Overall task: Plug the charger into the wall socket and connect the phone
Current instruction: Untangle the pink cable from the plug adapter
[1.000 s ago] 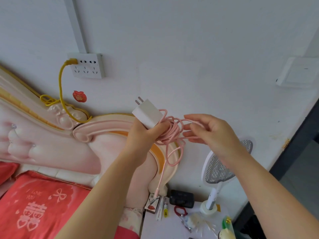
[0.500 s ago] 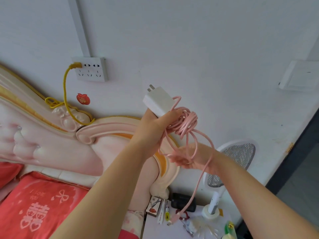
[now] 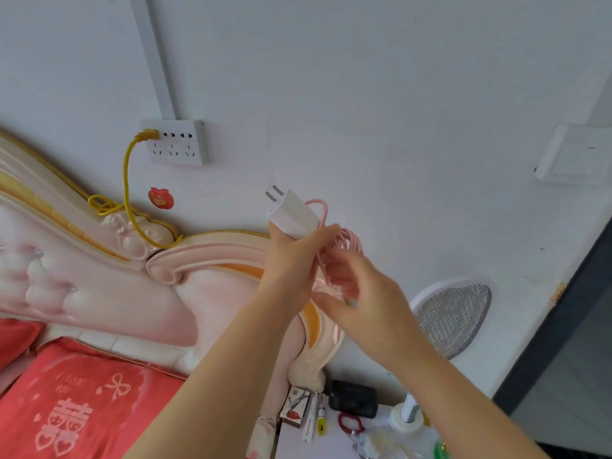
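Note:
My left hand (image 3: 294, 256) grips a white charger (image 3: 291, 212) with its two prongs pointing up and to the left. A pink cable (image 3: 344, 241) is bundled in loops against that hand. My right hand (image 3: 361, 293) is just below, fingers pinched into the loops of the cable. The white wall socket (image 3: 178, 142) hangs on the wall up and to the left, well apart from the charger, with a yellow plug (image 3: 147, 134) in its left outlet. No phone can be picked out with certainty.
A pink padded headboard (image 3: 99, 260) and a red pillow (image 3: 76, 405) fill the left. A bedside table (image 3: 298, 448) below carries a black case (image 3: 353, 397), small boxes and an electric fly swatter (image 3: 450, 316). A wall switch (image 3: 576, 154) sits at right.
My left hand has lowered the charger slightly. My right hand has come back up from below into the cable loops, and the long hanging strand is gathered up.

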